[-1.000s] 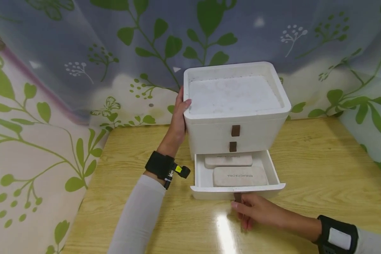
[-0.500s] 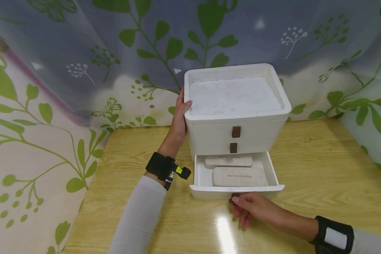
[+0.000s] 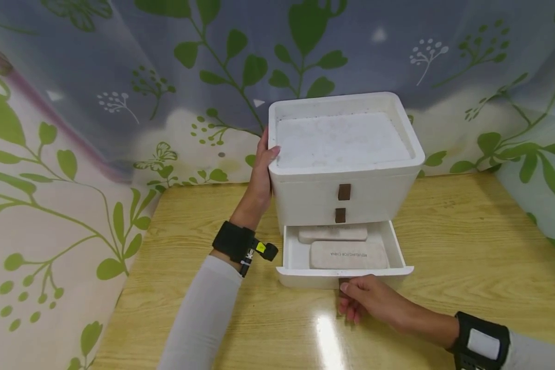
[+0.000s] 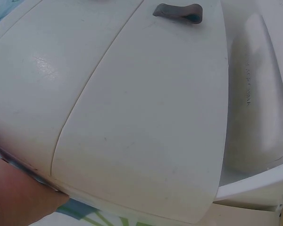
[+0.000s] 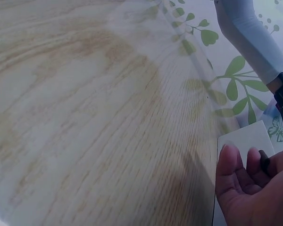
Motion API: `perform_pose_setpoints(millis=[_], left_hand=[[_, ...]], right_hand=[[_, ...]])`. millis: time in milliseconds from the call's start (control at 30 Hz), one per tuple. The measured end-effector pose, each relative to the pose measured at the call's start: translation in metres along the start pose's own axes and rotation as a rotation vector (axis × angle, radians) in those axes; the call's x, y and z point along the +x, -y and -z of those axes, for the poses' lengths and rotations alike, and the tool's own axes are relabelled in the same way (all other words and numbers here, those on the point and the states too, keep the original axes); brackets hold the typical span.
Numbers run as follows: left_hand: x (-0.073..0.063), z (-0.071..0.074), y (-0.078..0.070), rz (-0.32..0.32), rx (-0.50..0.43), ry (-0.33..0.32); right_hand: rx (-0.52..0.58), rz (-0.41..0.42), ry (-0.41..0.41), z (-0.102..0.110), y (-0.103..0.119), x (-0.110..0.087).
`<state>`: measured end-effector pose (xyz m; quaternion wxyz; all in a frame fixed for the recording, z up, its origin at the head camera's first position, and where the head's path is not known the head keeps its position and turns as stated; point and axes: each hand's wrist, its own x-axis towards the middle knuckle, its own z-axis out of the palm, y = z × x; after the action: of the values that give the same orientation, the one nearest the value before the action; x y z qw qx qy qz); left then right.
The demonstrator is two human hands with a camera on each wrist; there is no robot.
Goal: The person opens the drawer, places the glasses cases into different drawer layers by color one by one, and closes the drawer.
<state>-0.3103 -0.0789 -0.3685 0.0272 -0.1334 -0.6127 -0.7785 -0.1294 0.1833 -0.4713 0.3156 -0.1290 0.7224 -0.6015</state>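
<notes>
A white drawer unit (image 3: 305, 200) has its bottom drawer (image 3: 296, 264) pulled out. In that drawer lie two pale oblong cases: the front case (image 3: 349, 255) bears printed letters, and the rear case (image 3: 333, 234) is partly covered by the unit. My left hand (image 3: 259, 177) rests against the unit's left side, fingers along it and thumb at the top rim. At the drawer's front, my right hand (image 3: 374, 300) pinches the brown pull tab (image 3: 342, 282) between thumb and finger. The other fingers are loosely bent below it. Only part of my left hand (image 4: 23, 193) enters the left wrist view.
The unit stands on a wood-grain table (image 3: 203, 318), close to a leaf-patterned cloth (image 3: 189, 92) behind it. Two upper drawers are closed, with brown tabs like the upper tab (image 3: 344, 191). A shallow tray (image 3: 342, 139) forms the unit's top.
The bottom drawer has slid slightly inward, and my right hand has moved a little away from me with its tab. My left hand keeps its place on the unit.
</notes>
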Motion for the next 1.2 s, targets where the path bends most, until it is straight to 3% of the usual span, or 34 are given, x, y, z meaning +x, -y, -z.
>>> perform_pose_setpoints(millis=[267, 1200], left_hand=[[0.000, 0.000, -0.002, -0.012, 0.012, 0.003], [0.000, -0.001, 0.000, -0.003, 0.021, -0.007]], right_hand=[[-0.065, 0.009, -0.040, 0.012, 0.003, 0.011], [-0.104, -0.003, -0.046, 0.040, 0.015, 0.046]])
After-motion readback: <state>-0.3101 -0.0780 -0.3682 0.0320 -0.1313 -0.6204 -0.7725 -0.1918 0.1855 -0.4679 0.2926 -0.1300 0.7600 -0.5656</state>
